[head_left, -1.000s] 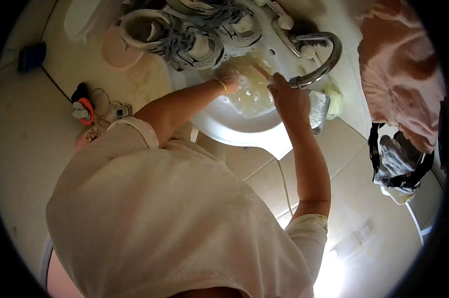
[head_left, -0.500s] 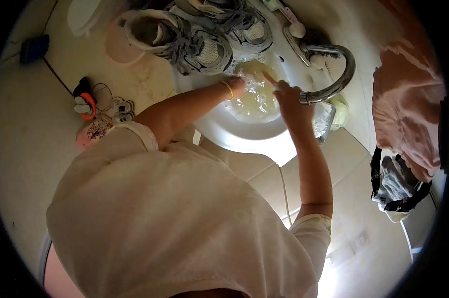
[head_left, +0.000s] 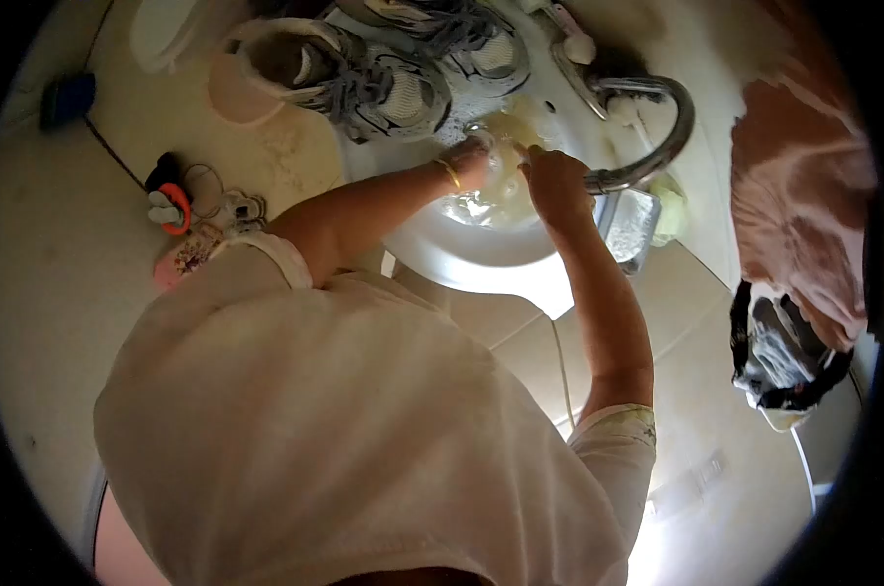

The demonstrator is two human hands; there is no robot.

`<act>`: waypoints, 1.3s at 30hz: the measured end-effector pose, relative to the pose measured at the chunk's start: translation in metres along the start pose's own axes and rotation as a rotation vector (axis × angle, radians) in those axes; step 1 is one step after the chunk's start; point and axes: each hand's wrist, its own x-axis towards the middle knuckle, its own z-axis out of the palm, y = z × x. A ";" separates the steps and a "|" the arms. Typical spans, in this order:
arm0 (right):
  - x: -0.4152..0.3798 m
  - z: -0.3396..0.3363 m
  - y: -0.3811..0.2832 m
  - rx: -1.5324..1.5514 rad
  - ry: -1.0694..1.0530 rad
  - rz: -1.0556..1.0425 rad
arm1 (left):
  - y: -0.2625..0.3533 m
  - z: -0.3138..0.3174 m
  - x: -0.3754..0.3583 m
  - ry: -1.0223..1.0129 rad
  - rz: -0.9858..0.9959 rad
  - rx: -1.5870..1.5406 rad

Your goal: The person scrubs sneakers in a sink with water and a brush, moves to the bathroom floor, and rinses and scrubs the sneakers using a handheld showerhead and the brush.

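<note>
Head view showed we kept both the left hand [head_left: 469,161] and right hand [head_left: 556,186], fingers curled with grip unclear, in the sink's [head_left: 481,259] soapy water [head_left: 481,200] beside the sneakers [head_left: 383,73] at its far rim.

white washbasin [head_left: 481,269], sneakers [head_left: 383,83] on its rim

Left hand [head_left: 469,161] fingers hidden in murky water; upper sneaker [head_left: 452,34] cut off.

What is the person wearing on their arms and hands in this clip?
Both arms are bare from above the elbow down. The short sleeves belong to a loose white top; the right sleeve's hem carries a faint patterned trim, and the left sleeve is plain with a folded cuff. The left hand has a thin gold bangle at the wrist. The right hand shows no jewellery or glove.
</note>
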 end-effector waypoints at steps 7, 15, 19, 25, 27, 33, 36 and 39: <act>-0.031 -0.059 0.004 0.271 0.013 0.093 | -0.001 -0.011 -0.013 0.353 -0.360 -0.456; 0.004 -0.005 0.004 0.018 0.000 -0.086 | 0.003 0.000 0.000 0.490 -0.348 -0.564; -0.009 -0.014 0.010 0.834 -0.087 -0.007 | -0.004 -0.019 0.007 0.421 -0.218 -0.454; -0.020 0.040 0.032 2.734 -0.315 0.005 | -0.006 -0.011 0.019 0.575 -0.150 -0.563; -0.013 0.095 0.006 1.891 0.255 0.198 | -0.009 -0.012 0.023 0.619 -0.181 -0.671; 0.044 0.083 -0.058 1.824 0.537 0.673 | -0.019 0.019 0.029 0.557 -0.191 -0.779; 0.067 0.113 -0.043 1.336 0.601 0.699 | -0.007 -0.020 0.009 0.362 -0.371 -0.824; 0.071 0.120 -0.035 1.479 0.696 0.565 | 0.001 -0.022 -0.003 0.411 -0.423 -0.773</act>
